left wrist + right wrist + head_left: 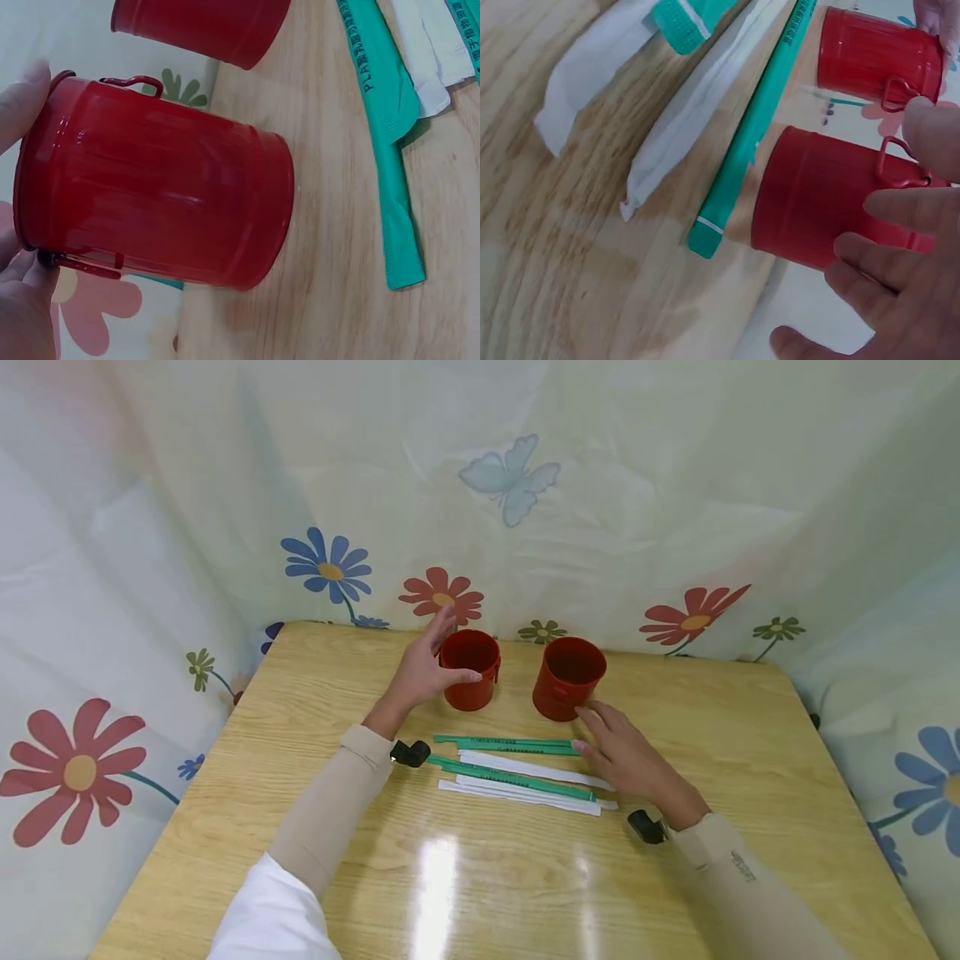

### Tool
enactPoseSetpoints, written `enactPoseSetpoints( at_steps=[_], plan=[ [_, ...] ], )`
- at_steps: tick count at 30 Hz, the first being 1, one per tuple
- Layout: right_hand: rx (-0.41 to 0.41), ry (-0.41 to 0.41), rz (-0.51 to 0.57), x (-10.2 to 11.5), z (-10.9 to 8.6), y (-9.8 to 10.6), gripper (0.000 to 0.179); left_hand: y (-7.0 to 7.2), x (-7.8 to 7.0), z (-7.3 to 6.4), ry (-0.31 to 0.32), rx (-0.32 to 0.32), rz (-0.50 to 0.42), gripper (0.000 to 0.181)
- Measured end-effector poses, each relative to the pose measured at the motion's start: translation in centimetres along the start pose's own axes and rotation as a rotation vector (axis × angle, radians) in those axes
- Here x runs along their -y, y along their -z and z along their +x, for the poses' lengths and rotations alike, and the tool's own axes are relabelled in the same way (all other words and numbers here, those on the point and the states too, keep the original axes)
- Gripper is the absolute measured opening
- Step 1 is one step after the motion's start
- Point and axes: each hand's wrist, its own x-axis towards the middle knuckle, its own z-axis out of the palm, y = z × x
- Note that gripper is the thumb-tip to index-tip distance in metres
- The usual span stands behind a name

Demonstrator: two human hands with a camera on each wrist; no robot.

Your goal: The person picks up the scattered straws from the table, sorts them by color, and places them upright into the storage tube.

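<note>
Glossy red buckets (469, 695), metal in appearance, at centre.
White wrappers (690, 112): matt, creased paper; surface (360, 877), lower frame: smooth wood grain, glossy.

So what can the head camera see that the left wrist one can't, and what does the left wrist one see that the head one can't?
Only the head view shows the blue butterfly, the right hand and the insides of the left cup and the right cup.

Only the left wrist view shows the letters PLA big enough to read, on a green wrapper.

Both show the left hand, the outsides of both red cups, green and white wrappers and the table.
</note>
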Motion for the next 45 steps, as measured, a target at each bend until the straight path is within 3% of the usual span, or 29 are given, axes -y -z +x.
enactPoseSetpoints(
  at_steps=[3,8,18,32,36,45],
  plan=[
    [0.001,0.009,0.005,-0.2,0.6,-0.1,0.054,0.2,-0.2,0.2,-0.001,-0.002,0.001,0.111],
    [0.014,-0.059,0.048,-0.6,1.2,-0.3,0.042,0.2,-0.3,0.2,-0.004,0.006,0.005,0.111],
    [-0.046,-0.159,0.192,-2.5,1.3,-1.2,0.009,0.3,-0.4,0.2,0.011,0.006,-0.007,0.107],
    [-0.020,-0.236,0.334,-3.5,1.2,-2.2,0.010,0.1,0.0,0.1,0.022,0.007,0.005,0.106],
    [-0.009,-0.225,0.333,-3.7,1.3,-2.5,0.008,0.0,-0.2,0.2,0.011,0.012,-0.003,0.105],
    [0.129,-0.127,0.266,-4.1,1.3,-2.2,0.006,-0.1,0.0,-0.3,0.032,0.007,0.009,0.106]
  ],
)
